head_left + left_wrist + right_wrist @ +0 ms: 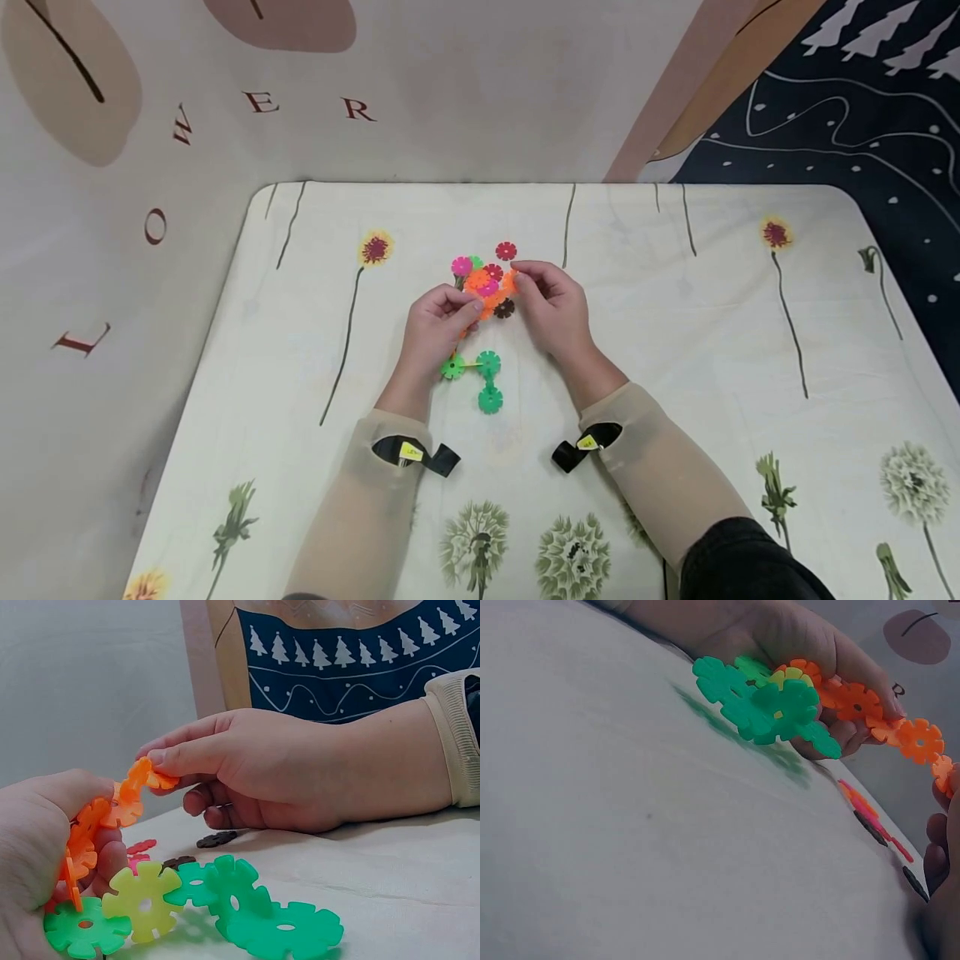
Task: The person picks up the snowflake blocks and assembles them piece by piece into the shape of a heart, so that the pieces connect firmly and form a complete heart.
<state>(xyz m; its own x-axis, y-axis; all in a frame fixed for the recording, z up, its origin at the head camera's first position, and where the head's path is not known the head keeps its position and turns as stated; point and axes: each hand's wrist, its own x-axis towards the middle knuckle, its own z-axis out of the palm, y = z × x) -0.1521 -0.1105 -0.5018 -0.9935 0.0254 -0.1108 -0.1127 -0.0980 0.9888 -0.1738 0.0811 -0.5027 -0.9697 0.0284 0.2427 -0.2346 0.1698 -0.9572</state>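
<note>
In the head view, my left hand (437, 329) pinches the orange part of a chain of plastic flower-shaped discs, and my right hand (557, 307) pinches its upper end. The right thumb and index finger hold the last orange disc (161, 780) in the left wrist view. Several orange discs (857, 702) run between the two hands in the right wrist view. From below the left hand hang a light green disc (86, 928), a yellow disc (142, 904) and several darker green discs (285, 928). Parts of the orange run are hidden by the left fingers.
Behind the hands lie loose discs: a red one (506, 251), a pink one (462, 266) and a dark brown one (507, 308), among others. They rest on a table with a flower-printed cloth (675, 333). A wall (465, 108) stands along the back edge.
</note>
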